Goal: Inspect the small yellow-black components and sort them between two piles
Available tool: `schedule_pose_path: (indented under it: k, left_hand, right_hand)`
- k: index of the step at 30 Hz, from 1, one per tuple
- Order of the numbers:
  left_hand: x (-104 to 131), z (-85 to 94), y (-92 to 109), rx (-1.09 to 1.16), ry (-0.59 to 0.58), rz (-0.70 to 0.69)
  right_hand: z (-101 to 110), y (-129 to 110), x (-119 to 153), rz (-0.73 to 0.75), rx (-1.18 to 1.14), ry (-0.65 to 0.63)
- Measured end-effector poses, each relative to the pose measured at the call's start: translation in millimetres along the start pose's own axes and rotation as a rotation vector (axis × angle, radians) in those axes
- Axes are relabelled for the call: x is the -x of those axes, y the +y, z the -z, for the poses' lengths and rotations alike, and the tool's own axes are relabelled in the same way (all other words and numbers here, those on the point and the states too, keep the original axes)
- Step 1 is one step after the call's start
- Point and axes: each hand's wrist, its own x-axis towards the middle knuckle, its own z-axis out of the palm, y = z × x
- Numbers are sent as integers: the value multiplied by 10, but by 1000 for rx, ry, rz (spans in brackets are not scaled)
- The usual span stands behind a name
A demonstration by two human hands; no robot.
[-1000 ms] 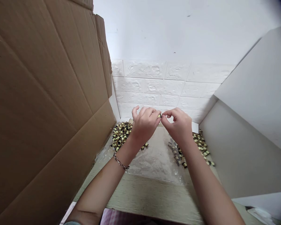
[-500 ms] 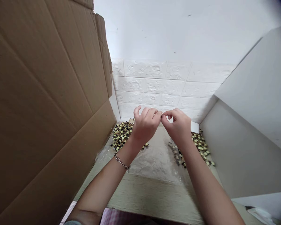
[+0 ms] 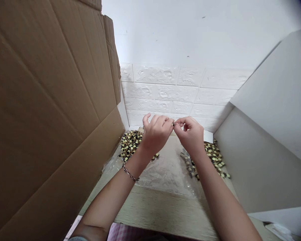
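Between the fingertips of both hands is one small yellow-and-black part [image 3: 173, 124], mostly covered by the fingers; it looks like a small coil or transformer. My left hand [image 3: 157, 132] is closed in a pinch on its left side, little finger raised. From the right, my right hand [image 3: 192, 134] pinches its other end with thumb and forefinger. A heap of similar parts [image 3: 130, 144] lies behind my left wrist, and a second heap [image 3: 215, 159] lies beyond my right forearm. Clear plastic sheeting [image 3: 165, 174] covers the tabletop below the hands.
A tall cardboard panel [image 3: 45, 100] walls off the left side. On the right stands a grey-white panel [image 3: 266, 160]. The white brick-patterned wall [image 3: 165, 90] closes the back. The wooden table's front edge [image 3: 165, 214] is close to me. A white object [image 3: 281, 231] lies at the lower right.
The fingertips have shifted slightly, and more of the small part now shows between them. Both hands stay in nearly the same place; the heaps look the same.
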Motion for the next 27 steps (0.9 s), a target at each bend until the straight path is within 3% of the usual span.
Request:
schedule_pose_path:
  k: [12, 19, 24, 27]
  left_hand:
    - [-5, 4, 2, -19, 5, -25]
    - [1, 1, 16, -6, -4, -37]
    - [0, 14, 10, 53, -18, -5]
    - [-11, 21, 1, 98, -26, 36]
  right_hand:
    - [-4, -16, 2, -25, -9, 6]
    - [-3, 24, -8, -198, -131, 25]
    - [37, 24, -52, -373, -360, 5]
    - [77, 21, -86, -388, -457, 9]
